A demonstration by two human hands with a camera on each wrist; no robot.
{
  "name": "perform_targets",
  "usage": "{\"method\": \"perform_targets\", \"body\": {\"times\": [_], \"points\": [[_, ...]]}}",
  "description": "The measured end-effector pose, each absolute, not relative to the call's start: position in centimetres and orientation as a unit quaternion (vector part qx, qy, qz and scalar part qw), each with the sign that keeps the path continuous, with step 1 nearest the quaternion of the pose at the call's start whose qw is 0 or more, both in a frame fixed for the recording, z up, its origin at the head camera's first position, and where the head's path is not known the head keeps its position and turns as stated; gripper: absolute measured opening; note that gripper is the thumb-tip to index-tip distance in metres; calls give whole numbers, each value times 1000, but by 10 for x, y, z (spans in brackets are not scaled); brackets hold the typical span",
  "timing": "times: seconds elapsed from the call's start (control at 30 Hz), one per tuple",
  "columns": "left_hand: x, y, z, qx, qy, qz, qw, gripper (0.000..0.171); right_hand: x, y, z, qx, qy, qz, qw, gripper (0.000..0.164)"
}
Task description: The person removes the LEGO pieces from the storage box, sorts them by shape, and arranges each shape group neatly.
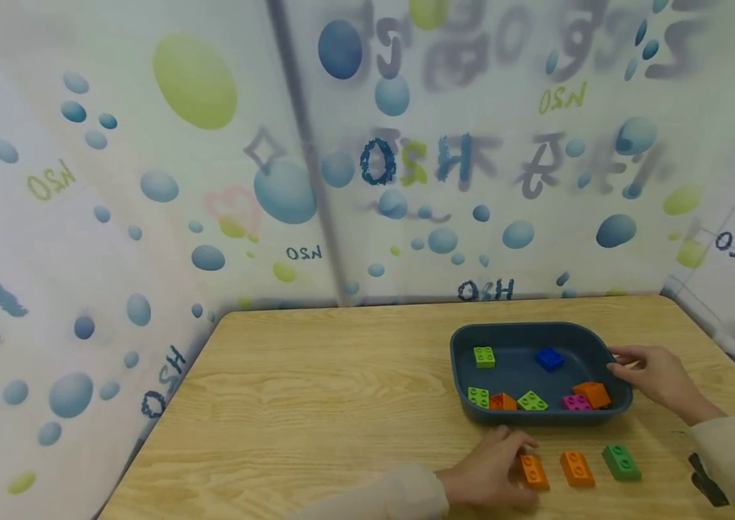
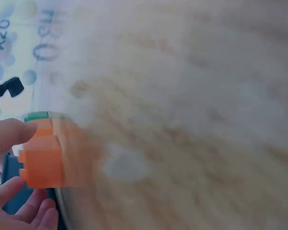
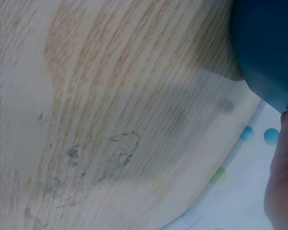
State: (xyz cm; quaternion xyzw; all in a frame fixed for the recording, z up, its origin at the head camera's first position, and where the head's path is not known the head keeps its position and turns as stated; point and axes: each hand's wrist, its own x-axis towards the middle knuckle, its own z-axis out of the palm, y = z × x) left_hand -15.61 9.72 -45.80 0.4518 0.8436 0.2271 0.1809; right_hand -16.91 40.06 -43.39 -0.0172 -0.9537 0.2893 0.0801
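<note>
My left hand (image 1: 487, 473) is low in the head view beside an orange two-stud toy building brick (image 1: 534, 472). Its thumb and fingers are spread around that brick; in the left wrist view a gap shows between the thumb and the brick (image 2: 42, 163). A second orange brick (image 1: 577, 469) and a green brick (image 1: 621, 462) lie to the right, forming a row. With my right hand (image 1: 663, 379) I grip the right rim of a dark blue tray (image 1: 517, 339). The right wrist view shows only part of this hand (image 3: 284, 177) and the tray's outer wall (image 3: 269, 48).
Inside the tray are lime bricks (image 1: 484, 357), a blue brick (image 1: 549, 359), a magenta brick (image 1: 577, 402) and orange bricks (image 1: 592, 394). A black object (image 1: 707, 480) lies near the right sleeve. The wooden table (image 1: 302, 383) meets a patterned wall covering (image 1: 406, 274) at its back edge.
</note>
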Motion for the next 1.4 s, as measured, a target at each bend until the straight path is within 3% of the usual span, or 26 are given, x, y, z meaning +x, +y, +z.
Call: {"method": "perform_targets", "body": {"times": [0.3,0.5,0.67,1.03,1.4], "points": [[-155,84,-425,528,816,188,142,41,-168,403,-436,-17,-953,291,78,43],[-180,85,-403,562,798,194,93,31,-167,403,-437,-22,-954,291,74,44],[-206,92,-400,540,815,190,87,29,-167,402,-437,-24,-954,290,72,45],[-247,116,-413,528,830,119,138,32,-170,402,-434,-20,-953,294,77,44],[-260,135,-417,542,808,100,207,30,-169,401,-434,-26,-950,304,70,45]]}}
